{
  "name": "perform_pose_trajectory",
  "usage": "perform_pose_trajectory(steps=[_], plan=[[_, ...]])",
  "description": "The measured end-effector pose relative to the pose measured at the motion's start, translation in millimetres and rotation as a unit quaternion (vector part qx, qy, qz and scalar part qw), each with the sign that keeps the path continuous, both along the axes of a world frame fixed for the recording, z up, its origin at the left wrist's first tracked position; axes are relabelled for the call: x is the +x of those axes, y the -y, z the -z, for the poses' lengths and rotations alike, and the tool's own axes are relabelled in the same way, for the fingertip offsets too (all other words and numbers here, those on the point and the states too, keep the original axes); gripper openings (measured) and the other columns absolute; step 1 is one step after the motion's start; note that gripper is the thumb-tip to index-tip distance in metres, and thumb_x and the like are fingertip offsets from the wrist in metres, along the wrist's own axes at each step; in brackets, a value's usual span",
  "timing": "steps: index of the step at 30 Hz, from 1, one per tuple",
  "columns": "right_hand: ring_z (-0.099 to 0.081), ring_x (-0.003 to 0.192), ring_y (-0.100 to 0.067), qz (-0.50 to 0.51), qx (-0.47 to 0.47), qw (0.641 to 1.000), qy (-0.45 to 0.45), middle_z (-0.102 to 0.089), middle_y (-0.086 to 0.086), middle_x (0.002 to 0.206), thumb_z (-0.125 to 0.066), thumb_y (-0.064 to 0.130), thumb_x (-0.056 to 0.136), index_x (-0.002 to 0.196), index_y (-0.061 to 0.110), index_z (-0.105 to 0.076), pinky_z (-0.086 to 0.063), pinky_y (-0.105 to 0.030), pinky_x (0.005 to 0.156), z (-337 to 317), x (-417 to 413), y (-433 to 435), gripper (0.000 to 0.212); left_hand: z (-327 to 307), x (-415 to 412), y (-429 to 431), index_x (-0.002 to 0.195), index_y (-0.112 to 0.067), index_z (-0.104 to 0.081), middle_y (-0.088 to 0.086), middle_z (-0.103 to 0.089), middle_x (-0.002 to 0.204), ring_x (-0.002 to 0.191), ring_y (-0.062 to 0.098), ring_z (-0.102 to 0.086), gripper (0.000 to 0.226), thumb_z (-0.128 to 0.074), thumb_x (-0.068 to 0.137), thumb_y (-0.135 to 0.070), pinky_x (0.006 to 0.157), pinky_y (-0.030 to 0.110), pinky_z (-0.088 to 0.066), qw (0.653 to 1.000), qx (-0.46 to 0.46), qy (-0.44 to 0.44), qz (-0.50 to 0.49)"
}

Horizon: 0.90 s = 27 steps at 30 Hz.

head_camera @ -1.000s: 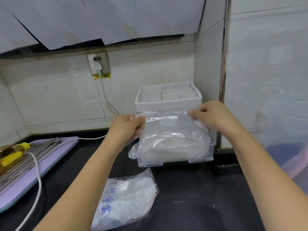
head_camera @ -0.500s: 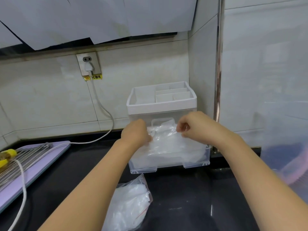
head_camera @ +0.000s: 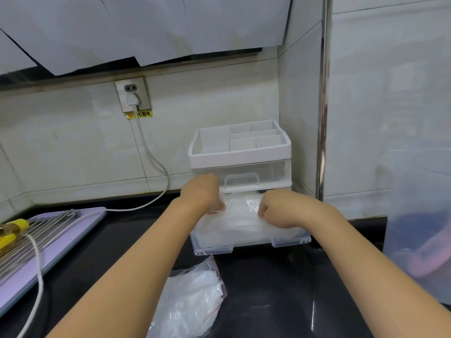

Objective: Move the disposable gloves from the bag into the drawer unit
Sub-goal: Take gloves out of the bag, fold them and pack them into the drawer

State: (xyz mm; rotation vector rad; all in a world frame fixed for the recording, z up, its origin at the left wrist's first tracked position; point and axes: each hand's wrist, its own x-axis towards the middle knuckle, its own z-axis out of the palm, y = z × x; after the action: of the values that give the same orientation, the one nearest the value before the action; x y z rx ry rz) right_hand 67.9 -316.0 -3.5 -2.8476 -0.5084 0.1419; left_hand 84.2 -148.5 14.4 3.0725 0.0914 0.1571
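Now L hand [head_camera: 202, 193] & R hand [head_camera: 280, 208] lower vs before, fingers curled pinching gloves [head_camera: 241, 217], inside drawer [head_camera: 251, 245]

One camera, worn on the person's head, takes in the whole scene. It looks forward and down over a black counter [head_camera: 268, 284] toward the tiled back wall [head_camera: 73, 147] and the corner at the right. It sits near the work. Both forearms enter from the bottom edge and run up to mid-frame. There the left hand [head_camera: 201, 193] and the right hand [head_camera: 283, 209] pinch the disposable gloves [head_camera: 241, 215] at the drawer unit [head_camera: 240, 152], just right of centre. The wide lens bows lines toward the edges. The far right looks hazy, perhaps seen through a translucent sheet [head_camera: 415, 167]. The left edge cuts off the purple tray [head_camera: 90, 222].
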Motion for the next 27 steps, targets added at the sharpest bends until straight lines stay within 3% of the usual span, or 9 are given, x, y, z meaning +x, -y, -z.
perform_pose_trajectory(steps=[4,7,11,14,16,20,23,25,27], plan=[[-0.059,0.109,-0.026,-0.008,-0.010,1.000,-0.007,-0.062,-0.013,0.120,-0.036,0.003,0.090,0.116,0.003,-0.062,-0.050,-0.039,0.093,5.2,5.0,-1.9,0.038,-7.2,-18.9,-1.2,0.109,-0.010,-0.061,0.003,-0.061,0.099,0.091,0.021,-0.056,0.030,-0.071,0.083,-0.019,0.072,0.028,-0.043,0.994,0.017,0.104,0.002],[-0.058,0.095,-0.023,-0.011,-0.002,1.000,-0.021,-0.063,-0.014,0.117,-0.037,0.005,0.092,0.114,0.002,-0.062,-0.048,-0.032,0.081,5.7,8.3,-1.9,0.034,-9.6,-36.1,6.3,0.118,-0.018,-0.062,-0.002,-0.064,0.114,0.106,0.017,-0.058,0.029,-0.062,0.088,-0.016,0.085,0.027,-0.046,0.971,-0.057,0.214,0.085],[-0.059,0.105,-0.024,-0.009,-0.005,0.999,-0.033,-0.062,-0.009,0.117,-0.037,0.008,0.093,0.116,0.005,-0.061,-0.050,-0.035,0.091,5.8,9.4,-2.6,0.034,0.1,-31.4,28.1,0.112,-0.019,-0.067,0.002,-0.064,0.110,0.104,0.019,-0.057,0.026,-0.046,0.096,-0.017,0.092,0.030,-0.045,0.980,-0.130,-0.040,0.146],[-0.052,0.073,-0.014,-0.012,-0.009,0.999,-0.032,-0.057,-0.002,0.085,-0.038,0.009,0.094,0.098,0.007,-0.058,-0.042,-0.023,0.062,7.5,10.6,-1.1,0.021,13.7,-23.2,32.4,0.127,-0.018,-0.059,-0.002,-0.057,0.130,0.120,0.014,-0.049,0.032,-0.047,0.097,-0.025,0.106,0.030,-0.035,0.939,-0.234,-0.201,0.153],[-0.053,0.073,-0.015,-0.010,-0.003,0.999,-0.036,-0.060,-0.003,0.087,-0.039,0.010,0.094,0.100,0.004,-0.059,-0.043,-0.024,0.062,6.8,11.9,-1.0,0.022,19.5,-17.6,28.4,0.143,-0.021,-0.044,-0.008,-0.041,0.147,0.135,0.010,-0.036,0.047,-0.049,0.097,-0.027,0.115,0.030,-0.024,0.926,-0.275,-0.219,0.140],[-0.057,0.114,-0.027,0.001,0.015,0.999,-0.052,-0.061,-0.013,0.122,-0.036,0.006,0.093,0.118,0.002,-0.062,-0.046,-0.039,0.098,6.5,14.0,-0.9,0.036,19.8,-6.9,16.1,0.142,-0.017,-0.041,-0.003,-0.040,0.149,0.136,0.019,-0.036,0.046,-0.045,0.099,-0.032,0.114,0.035,-0.028,0.957,-0.166,-0.227,0.074],[-0.060,0.088,-0.022,0.009,0.023,0.998,-0.053,-0.063,-0.009,0.099,-0.036,0.007,0.091,0.093,0.004,-0.063,-0.048,-0.027,0.073,8.8,15.9,-2.0,0.027,16.7,-4.2,12.3,0.130,-0.013,-0.050,0.007,-0.052,0.135,0.125,0.026,-0.048,0.041,-0.049,0.097,-0.037,0.100,0.034,-0.041,0.966,-0.173,-0.193,-0.007],[-0.045,0.065,-0.016,0.023,0.022,0.997,-0.065,-0.051,-0.004,0.079,-0.034,0.006,0.090,0.076,0.008,-0.051,-0.034,-0.024,0.055,8.5,13.6,-5.7,0.022,14.3,-3.6,13.6,0.134,-0.012,-0.047,0.013,-0.047,0.142,0.130,0.031,-0.045,0.046,-0.050,0.097,-0.038,0.106,0.038,-0.039,0.948,-0.248,-0.196,-0.037],[-0.041,0.069,-0.016,0.027,0.024,0.996,-0.076,-0.050,-0.007,0.085,-0.033,0.005,0.090,0.089,0.008,-0.056,-0.030,-0.024,0.055,8.4,12.8,-7.4,0.024,12.9,-0.9,15.8,0.137,-0.014,-0.043,0.014,-0.045,0.143,0.128,0.031,-0.047,0.048,-0.050,0.097,-0.039,0.104,0.039,-0.040,0.938,-0.286,-0.190,-0.046]])
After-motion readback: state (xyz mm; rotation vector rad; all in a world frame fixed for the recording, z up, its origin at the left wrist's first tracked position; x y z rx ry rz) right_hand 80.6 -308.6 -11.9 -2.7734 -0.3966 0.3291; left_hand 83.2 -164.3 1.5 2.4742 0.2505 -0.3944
